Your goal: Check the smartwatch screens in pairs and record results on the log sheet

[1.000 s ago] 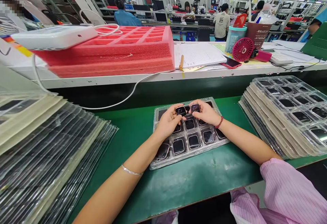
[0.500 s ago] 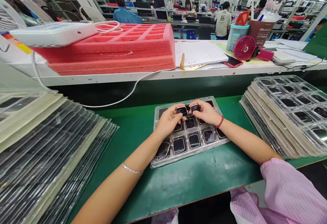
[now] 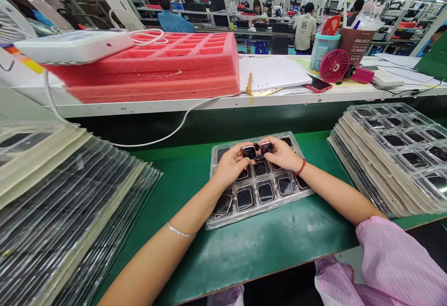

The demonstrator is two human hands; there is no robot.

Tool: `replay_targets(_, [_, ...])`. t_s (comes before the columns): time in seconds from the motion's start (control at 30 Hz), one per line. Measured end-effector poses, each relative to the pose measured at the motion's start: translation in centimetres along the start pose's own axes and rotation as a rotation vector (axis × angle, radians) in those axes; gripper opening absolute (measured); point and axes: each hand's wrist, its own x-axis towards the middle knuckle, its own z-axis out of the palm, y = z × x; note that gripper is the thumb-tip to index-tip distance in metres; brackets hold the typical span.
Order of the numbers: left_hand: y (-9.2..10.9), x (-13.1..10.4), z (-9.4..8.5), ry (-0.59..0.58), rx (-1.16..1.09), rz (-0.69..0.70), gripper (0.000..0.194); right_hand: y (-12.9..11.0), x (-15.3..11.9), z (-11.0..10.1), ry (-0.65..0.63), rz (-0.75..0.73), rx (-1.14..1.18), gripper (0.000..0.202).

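Observation:
My left hand (image 3: 233,163) is closed on a dark, square-faced smartwatch body (image 3: 249,152), pinched between thumb and fingers. A second smartwatch body (image 3: 266,148) is gripped the same way in my right hand (image 3: 282,153), close beside the first. Both are held just above the far half of a clear plastic tray (image 3: 249,214) lying on the green bench. Watch bodies (image 3: 265,193) with black faces sit in the tray's pockets. One watch body (image 3: 222,205) at the near left corner lies tilted. My hands hide part of the far rows.
On the left leans a tall stack of clear trays (image 3: 80,203). Another stack of filled trays (image 3: 394,157) stands at the right. A white shelf behind carries red foam (image 3: 150,73), papers (image 3: 275,72), a phone (image 3: 317,84) and a pink fan (image 3: 334,66). A white cable (image 3: 174,131) droops below it.
Both hands stay in nearly the same place. The two watch bodies have shifted very slightly, and the lit marks on the left one's screen are now dimmer.

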Motion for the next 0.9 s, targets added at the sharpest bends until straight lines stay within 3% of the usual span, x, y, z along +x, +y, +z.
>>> replay_targets(0.47, [0.0,0.03,-0.01,-0.003,0.026,0.022,0.042,-0.57,-0.09,0.04,0.033,-0.023,-0.081,0.028])
replay_targets(0.63, [0.08,-0.07,0.03,0.005,0.034,0.007,0.044,-0.36,-0.1,0.02,0.002,-0.035,-0.045,0.036])
replay_targets(0.8, [-0.1,-0.02,-0.27,0.017,0.054,0.033,0.039,-0.8,-0.11,-0.03,-0.027,0.123,-0.017,0.031])
replay_targets(0.9, [-0.06,0.0,-0.33,0.029,0.051,0.033,0.039,-0.93,-0.11,0.01,-0.029,0.131,-0.008,0.032])
